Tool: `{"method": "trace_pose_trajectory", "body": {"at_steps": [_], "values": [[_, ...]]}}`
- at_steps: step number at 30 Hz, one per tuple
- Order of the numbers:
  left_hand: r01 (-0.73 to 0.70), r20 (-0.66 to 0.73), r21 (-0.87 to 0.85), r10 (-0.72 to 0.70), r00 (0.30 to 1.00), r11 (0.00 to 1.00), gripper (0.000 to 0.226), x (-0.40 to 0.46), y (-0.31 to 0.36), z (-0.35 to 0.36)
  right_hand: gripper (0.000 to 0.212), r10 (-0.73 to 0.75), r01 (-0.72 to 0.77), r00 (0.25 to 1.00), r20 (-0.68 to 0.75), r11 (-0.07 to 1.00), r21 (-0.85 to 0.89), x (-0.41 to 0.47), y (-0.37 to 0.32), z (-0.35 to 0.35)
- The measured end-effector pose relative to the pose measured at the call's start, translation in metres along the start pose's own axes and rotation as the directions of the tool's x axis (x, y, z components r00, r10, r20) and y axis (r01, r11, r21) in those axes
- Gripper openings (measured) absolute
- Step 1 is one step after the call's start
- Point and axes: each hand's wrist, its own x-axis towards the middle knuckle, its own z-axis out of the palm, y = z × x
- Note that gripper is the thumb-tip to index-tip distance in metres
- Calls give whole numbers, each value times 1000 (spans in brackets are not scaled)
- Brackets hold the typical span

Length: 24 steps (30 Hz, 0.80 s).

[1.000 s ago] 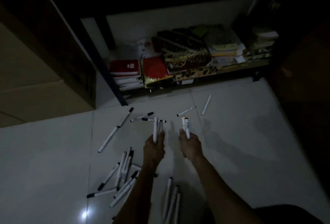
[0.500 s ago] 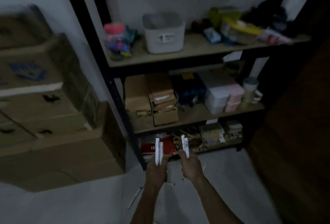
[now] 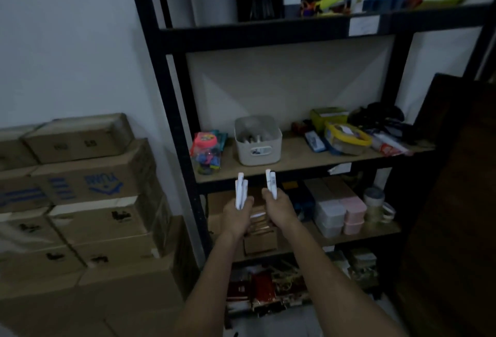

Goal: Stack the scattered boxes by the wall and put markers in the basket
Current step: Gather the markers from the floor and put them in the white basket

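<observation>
Two bundles of white plastic markers (image 3: 241, 189) stand upright in our fists, left hand (image 3: 237, 217) and right hand (image 3: 277, 209), fingers curled tight round them, likely to carry several per trip. Just beyond the fingers, the white plastic basket (image 3: 258, 146) waits on the wooden shelf (image 3: 300, 158); its label is unreadable.

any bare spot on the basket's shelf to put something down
Bare board shows on the shelf right of the white basket, up to the blue packet, and along the front edge. The left side with the jar and the right end are crowded.
</observation>
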Motion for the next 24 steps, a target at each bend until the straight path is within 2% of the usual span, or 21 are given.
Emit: {"method": "trace_pose_trajectory", "body": {"at_steps": [8, 13, 16, 20, 24], "values": [[-132, -43, -33, 131, 990, 991, 19, 93, 92, 28, 30, -123, 122, 992, 27, 992, 27, 107, -82, -22], [-171, -106, 40, 174, 979, 984, 23, 164, 132, 45, 30, -122, 122, 991, 55, 992, -8, 182, -122, -36], [-154, -128, 159, 175, 976, 975, 27, 204, 141, 57, 27, -119, 122, 989, 93, 992, -27, 224, -128, -40], [-101, -92, 172, 118, 989, 980, 35, 245, 135, 68, 38, -28, 19, 987, 157, 998, 61, 268, -127, -31], [-156, -79, 240, 179, 981, 958, 21, 275, 127, 74, 35, 110, -156, 966, 233, 970, 187, 294, -128, -19]]}}
